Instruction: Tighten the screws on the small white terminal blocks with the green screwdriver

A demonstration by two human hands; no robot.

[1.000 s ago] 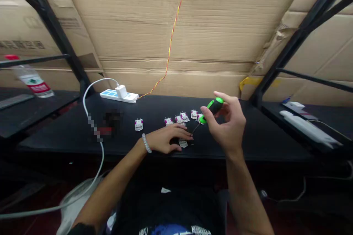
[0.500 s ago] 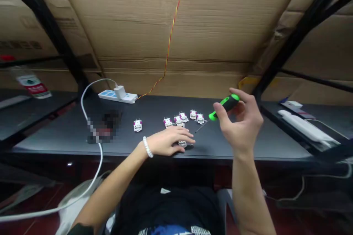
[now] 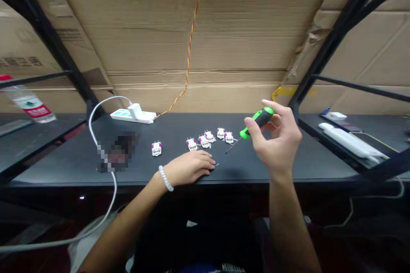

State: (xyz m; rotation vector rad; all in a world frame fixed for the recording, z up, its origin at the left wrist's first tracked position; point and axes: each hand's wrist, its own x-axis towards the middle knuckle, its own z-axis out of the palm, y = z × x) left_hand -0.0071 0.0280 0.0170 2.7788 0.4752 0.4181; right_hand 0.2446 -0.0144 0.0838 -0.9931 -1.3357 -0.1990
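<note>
My right hand [image 3: 275, 136] holds a green-and-black screwdriver [image 3: 256, 122], its thin shaft slanting down to the left with the tip above the desk. My left hand [image 3: 192, 166], with a white beaded bracelet at the wrist, lies low near the desk's front edge, fingers curled down over a small white-and-magenta part that they now hide. A thin metal bit [image 3: 217, 164] shows just past these fingertips. Behind the hand sit several like parts with prongs, among them a white-and-magenta part [image 3: 204, 140]. Another such part [image 3: 156, 149] stands alone to the left.
A white power strip [image 3: 147, 117] with a plugged-in charger [image 3: 135, 111] lies at the back left, its white cable [image 3: 92, 126] looping down. Black metal posts [image 3: 296, 108] flank the dark desk [image 3: 250, 172]. A bottle [image 3: 35, 106] leans at far left.
My left fingers have drawn together and curled in, covering the white-and-magenta part that showed beneath them. The right hand keeps the screwdriver in nearly the same pose. The view has shifted slightly.
</note>
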